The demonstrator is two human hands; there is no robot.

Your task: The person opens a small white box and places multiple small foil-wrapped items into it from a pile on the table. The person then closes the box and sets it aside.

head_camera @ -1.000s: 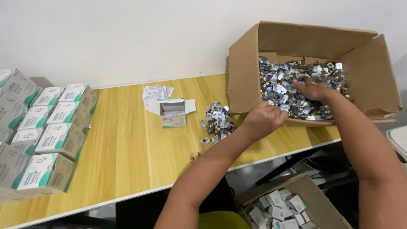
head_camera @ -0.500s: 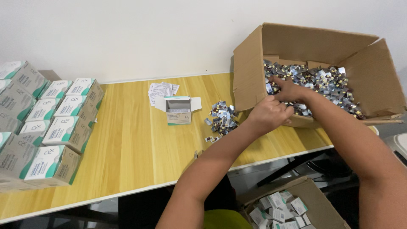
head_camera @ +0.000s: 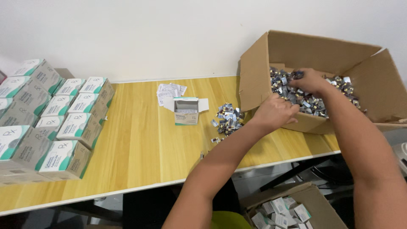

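From the head view, my right hand (head_camera: 311,80) is inside the big cardboard box (head_camera: 254,80) at the right end of the wooden table (head_camera: 140,144), resting on top of the heap of small foil packets (head_camera: 313,101) that fills it. Its fingers are curled down into the packets, and a few show at the fingertips, but I cannot tell how many it has hold of. My left hand (head_camera: 275,112) sits at the near wall of the same box, fingers bent over the rim and touching the packets just under my right hand; whether it grips any is hidden by the knuckles.

Just left of the box, near my left wrist, a small loose pile of the same packets (head_camera: 228,121) lies on the table. Beside that stands a little open carton (head_camera: 186,111) with its flaps up, and folded leaflets (head_camera: 169,91) lie behind it. Rows of closed green-and-white cartons (head_camera: 63,123) are stacked at the far left. Below the table edge, another cardboard box (head_camera: 305,199) holds small cartons.
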